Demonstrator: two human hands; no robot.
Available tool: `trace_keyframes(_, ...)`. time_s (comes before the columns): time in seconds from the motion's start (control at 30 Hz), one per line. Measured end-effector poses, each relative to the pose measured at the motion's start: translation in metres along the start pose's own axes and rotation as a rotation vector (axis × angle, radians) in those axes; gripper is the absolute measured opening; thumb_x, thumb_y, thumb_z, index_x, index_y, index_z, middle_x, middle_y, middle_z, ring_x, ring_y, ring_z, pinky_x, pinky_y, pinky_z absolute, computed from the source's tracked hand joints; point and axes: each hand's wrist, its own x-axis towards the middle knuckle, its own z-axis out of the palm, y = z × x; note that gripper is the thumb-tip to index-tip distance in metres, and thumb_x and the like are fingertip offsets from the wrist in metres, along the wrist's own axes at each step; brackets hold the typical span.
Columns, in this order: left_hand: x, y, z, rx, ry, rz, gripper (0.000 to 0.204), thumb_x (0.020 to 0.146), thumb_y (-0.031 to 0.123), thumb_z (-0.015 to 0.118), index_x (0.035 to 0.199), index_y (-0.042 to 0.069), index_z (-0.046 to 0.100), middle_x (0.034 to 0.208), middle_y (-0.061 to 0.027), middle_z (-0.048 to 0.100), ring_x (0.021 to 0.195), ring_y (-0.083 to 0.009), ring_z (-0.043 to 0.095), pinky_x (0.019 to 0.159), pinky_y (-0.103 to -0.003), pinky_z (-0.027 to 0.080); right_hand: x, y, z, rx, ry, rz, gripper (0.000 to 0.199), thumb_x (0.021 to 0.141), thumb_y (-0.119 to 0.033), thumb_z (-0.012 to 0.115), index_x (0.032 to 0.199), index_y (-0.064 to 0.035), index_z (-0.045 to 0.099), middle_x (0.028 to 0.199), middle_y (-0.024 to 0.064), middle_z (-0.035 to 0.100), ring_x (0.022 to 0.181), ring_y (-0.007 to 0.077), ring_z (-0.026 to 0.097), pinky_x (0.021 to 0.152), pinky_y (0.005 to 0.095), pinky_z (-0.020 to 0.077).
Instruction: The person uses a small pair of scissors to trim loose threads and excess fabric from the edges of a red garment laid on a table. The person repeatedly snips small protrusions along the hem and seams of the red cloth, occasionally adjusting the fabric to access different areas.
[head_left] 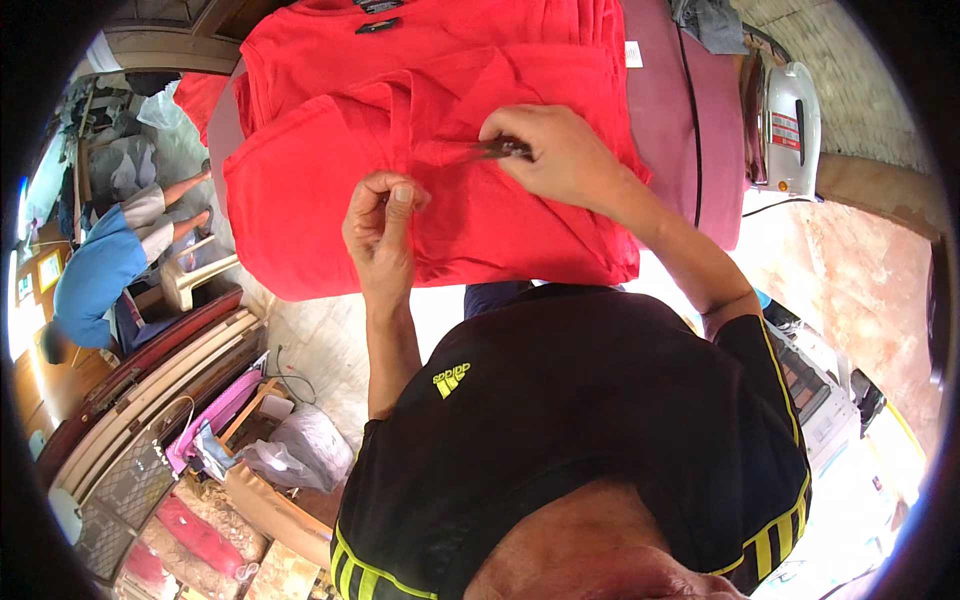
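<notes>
The red garment (pixel 440 150) lies spread on a pink padded board (pixel 670 110). The right hand (pixel 560 155) rests on the cloth and grips a small dark metal tool (pixel 500 150), its tip pointing left at a fold. The left hand (pixel 382 235) is clenched just below that fold, thumb uppermost, pinching the red fabric. A white electric iron (pixel 790 125) stands at the board's right edge, well apart from both hands.
</notes>
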Motion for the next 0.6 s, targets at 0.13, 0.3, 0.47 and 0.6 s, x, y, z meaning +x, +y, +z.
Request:
trace_keyframes(0.13,0.032,-0.012,0.035,-0.093,-0.027,-0.015,0.008,0.101,0.005,0.054,0.101,0.0,0.06,0.088,-0.0064,0.063,0.087,-0.015,0.064,0.081,-0.029,0.053,-0.004,0.022,-0.028,0.261,0.134,0.106,0.02,0.087,-0.005,0.072,0.104,-0.002,0.064,0.09,0.0042,0.067,0.084,0.0085,0.062,0.074,0.0258,0.0515)
trace_keyframes(0.3,0.102,-0.051,0.084,-0.135,-0.183,0.047,0.009,0.102,0.006,0.053,0.101,0.0,0.059,0.092,-0.0072,0.065,0.092,-0.0164,0.067,0.08,-0.029,0.056,-0.013,0.055,-0.057,0.047,0.315,0.167,0.028,0.086,-0.007,0.076,0.11,-0.0007,0.062,0.097,0.0057,0.07,0.089,0.0083,0.063,0.08,0.0251,0.0524)
trace_keyframes(0.47,0.128,-0.061,0.092,-0.142,-0.271,-0.044,0.011,0.102,0.01,0.055,0.1,0.0,0.06,0.092,-0.0067,0.065,0.091,-0.0176,0.069,0.077,-0.028,0.057,-0.032,0.043,-0.065,-0.084,0.464,0.118,0.034,0.088,-0.019,0.074,0.113,-0.0046,0.058,0.098,0.0117,0.07,0.086,0.0244,0.071,0.077,0.0382,0.0558)
trace_keyframes(0.6,0.13,-0.062,0.084,-0.255,-0.328,-0.094,0.012,0.102,0.012,0.055,0.1,0.002,0.061,0.095,-0.0072,0.066,0.096,-0.0241,0.069,0.086,-0.034,0.057,-0.031,0.027,-0.068,-0.214,0.354,-0.001,0.025,0.092,-0.018,0.068,0.11,-0.0062,0.057,0.096,0.011,0.068,0.085,0.0287,0.07,0.073,0.0408,0.0553)
